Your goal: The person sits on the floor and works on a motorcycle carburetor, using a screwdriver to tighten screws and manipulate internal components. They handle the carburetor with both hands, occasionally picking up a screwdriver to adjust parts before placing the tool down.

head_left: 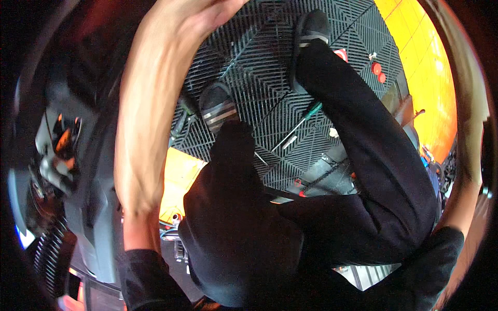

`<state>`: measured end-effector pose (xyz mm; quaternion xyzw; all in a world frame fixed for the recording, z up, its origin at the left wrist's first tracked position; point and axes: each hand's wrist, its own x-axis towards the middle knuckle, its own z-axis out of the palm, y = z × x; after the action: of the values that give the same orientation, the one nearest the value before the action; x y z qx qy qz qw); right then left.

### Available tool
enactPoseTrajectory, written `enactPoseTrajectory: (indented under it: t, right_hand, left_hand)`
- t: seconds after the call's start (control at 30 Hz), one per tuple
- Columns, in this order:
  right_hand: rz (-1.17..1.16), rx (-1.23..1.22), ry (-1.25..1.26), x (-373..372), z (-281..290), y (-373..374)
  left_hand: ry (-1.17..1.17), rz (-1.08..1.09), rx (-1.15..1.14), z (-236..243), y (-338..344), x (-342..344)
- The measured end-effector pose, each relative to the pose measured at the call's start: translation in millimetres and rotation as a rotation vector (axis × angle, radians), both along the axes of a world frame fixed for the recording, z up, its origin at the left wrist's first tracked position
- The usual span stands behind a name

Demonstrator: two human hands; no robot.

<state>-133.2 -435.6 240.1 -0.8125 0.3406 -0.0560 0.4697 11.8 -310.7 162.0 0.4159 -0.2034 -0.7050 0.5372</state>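
My left forearm (150, 114) rises along the left to the top edge, where only the heel of my left hand (212, 13) shows; its fingers are cut off. My right forearm (464, 135) runs up the far right, with the hand beyond the picture. What either hand touches is hidden. Below them, my dark-trousered legs and two shoes (314, 28) rest over a black ribbed mat (264, 62). A screwdriver with a teal handle (311, 111) lies between the shoes, and a dark tool (184, 116) lies beside the left shoe.
Dark plastic panels and mechanical parts (67, 155) line the left. A yellow surface (425, 103) curves along the right, and another yellow piece (179, 176) sits at lower left. Small red round objects (377, 69) lie on the mat at upper right.
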Motion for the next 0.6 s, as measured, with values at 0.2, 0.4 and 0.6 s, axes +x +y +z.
enactPoseTrajectory:
  t: [0.2,0.4,0.6]
  right_hand:
    - [-0.085,0.073,-0.216,-32.6,65.1,76.1]
    - [0.012,0.047,-0.496,-48.0,170.0,167.9]
    - [0.113,-0.057,-0.432,-90.6,237.2,209.1]
  left_hand:
    - [-0.008,-0.059,-0.310,71.0,52.4,-14.4]
    - [-0.340,-0.197,-0.532,219.6,175.0,-32.1]
    - [-0.343,-0.110,-0.323,256.2,191.2,-34.4]
